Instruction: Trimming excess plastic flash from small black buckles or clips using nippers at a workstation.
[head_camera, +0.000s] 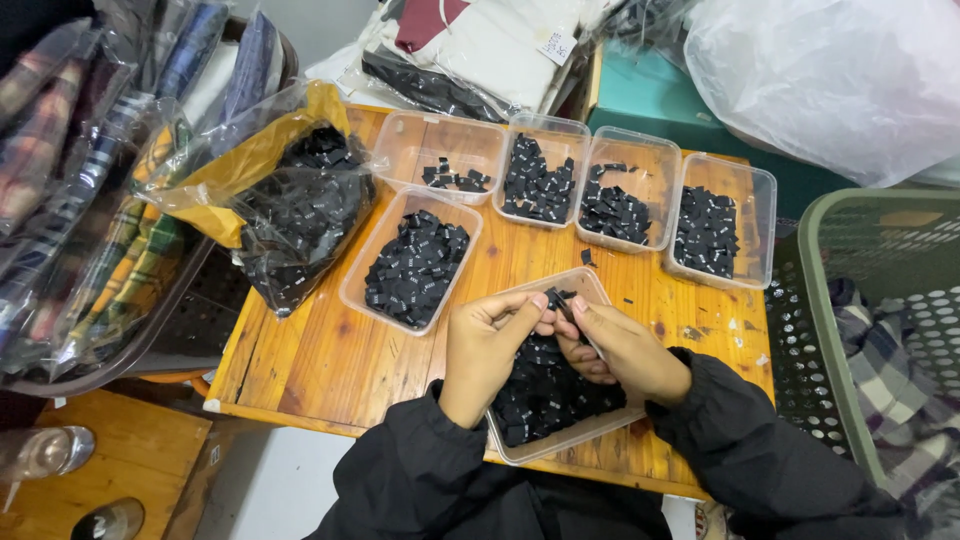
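Both hands meet over a clear plastic rectangular tray (590, 428) heaped with small black fabric labels (545, 395), which sits at the near edge of the orange-stained wooden table (300, 350), its near end overhanging that edge slightly. The left hand (485, 345) is curled, thumb and forefinger pinched together at its tip; the label they may hold is too small to make out. The right hand (625, 350) is also closed in a pinch, gripping a thin black label (565, 303) between thumb and forefinger, just above the tray's far end. The two hands' fingertips nearly touch, and the heap of labels lies directly beneath and between the wrists.

Further back on the table, a second clear tray of black labels (410, 265) lies angled to the left of the hands. Along the far edge stands a row of four clear trays (585, 185), each holding black labels, the leftmost nearly bare. At the far left corner a clear plastic bag stuffed with black labels (300, 215) slumps over the edge. A green plastic laundry basket (860, 330) stands just off the right edge.
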